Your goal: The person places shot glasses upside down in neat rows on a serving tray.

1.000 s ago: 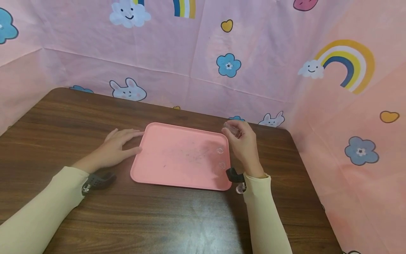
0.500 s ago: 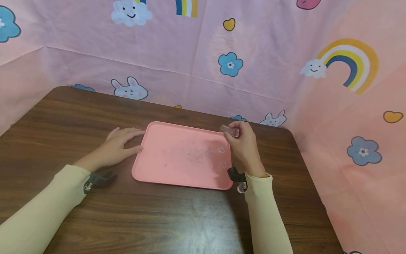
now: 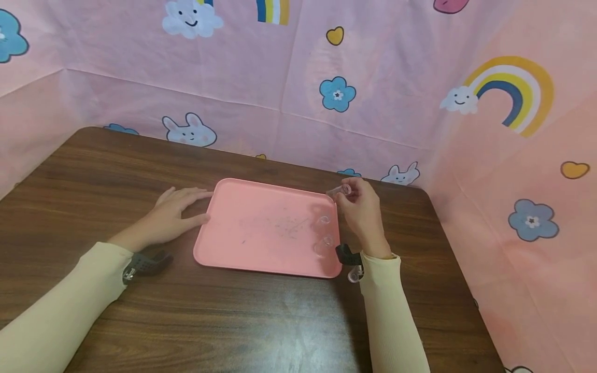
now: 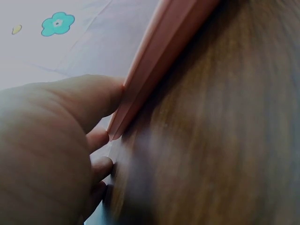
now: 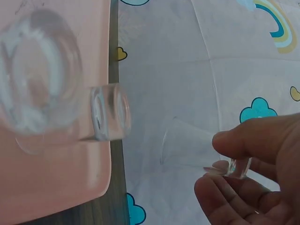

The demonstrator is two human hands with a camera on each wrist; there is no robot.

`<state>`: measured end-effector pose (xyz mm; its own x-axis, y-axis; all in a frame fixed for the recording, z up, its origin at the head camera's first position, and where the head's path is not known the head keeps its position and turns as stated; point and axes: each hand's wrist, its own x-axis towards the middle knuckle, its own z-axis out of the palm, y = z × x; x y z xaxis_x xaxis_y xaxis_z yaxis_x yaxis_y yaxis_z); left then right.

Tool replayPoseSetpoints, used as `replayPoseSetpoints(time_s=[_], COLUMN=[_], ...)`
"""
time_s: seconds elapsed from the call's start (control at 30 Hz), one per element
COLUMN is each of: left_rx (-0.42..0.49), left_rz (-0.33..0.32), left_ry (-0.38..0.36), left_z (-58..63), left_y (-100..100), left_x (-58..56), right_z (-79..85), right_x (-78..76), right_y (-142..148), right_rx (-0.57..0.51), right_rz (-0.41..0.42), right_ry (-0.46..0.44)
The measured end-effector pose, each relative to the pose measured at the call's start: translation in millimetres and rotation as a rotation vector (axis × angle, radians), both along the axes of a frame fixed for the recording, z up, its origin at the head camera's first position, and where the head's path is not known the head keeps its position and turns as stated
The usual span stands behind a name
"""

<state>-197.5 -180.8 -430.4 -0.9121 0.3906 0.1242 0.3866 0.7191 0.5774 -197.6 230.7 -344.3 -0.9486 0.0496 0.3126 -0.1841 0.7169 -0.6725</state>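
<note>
A pink tray (image 3: 261, 228) lies on the brown table. My left hand (image 3: 168, 215) rests against its left edge, with thumb and forefinger touching the rim; in the left wrist view the thumb (image 4: 98, 96) presses the tray's side. At the far right corner, my right hand (image 3: 364, 207) pinches a clear shot glass (image 3: 339, 191) near its thick base. The right wrist view has this glass (image 5: 187, 145) tilted, wide mouth pointing away from the palm. Two more clear glasses, a farther one (image 3: 324, 219) and a nearer one (image 3: 327, 240), stand on the tray's right side, apparently upside down.
A pink patterned cloth (image 3: 270, 72) hangs behind the table and along its right side. Dark scuff marks show on the tray's floor. Brown table surface (image 3: 224, 321) extends in front of the tray.
The shot glass has turned in my right hand, and the fingers have shifted toward its base. That hand has moved slightly right. My left hand stays at the tray's edge.
</note>
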Motion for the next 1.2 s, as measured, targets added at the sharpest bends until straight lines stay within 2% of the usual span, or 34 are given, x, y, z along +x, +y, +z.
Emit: replayPoseSetpoints(time_s=[0.23, 0.43, 0.7, 1.2], left_rx=[-0.005, -0.016, -0.012, -0.009], left_rz=[0.002, -0.004, 0.004, 0.007], left_ry=[-0.001, 0.02, 0.004, -0.011], left_z=[-1.6, -6.5, -7.5, -4.1], left_y=[-2, -2, -4, -2], left_x=[-1.7, -5.4, -4.9, -2.0], right_z=[-6.1, -5.8, -4.7, -8.5], right_x=[-4.9, -7.9, -19.0, -29.8], right_y=[-2, -6, -8, -10], right_rx=[0.139, 0.184, 0.225, 0.269], right_rz=[0.054, 0.059, 0.08, 0.15], right_ry=[0.028, -0.054, -0.213, -0.324])
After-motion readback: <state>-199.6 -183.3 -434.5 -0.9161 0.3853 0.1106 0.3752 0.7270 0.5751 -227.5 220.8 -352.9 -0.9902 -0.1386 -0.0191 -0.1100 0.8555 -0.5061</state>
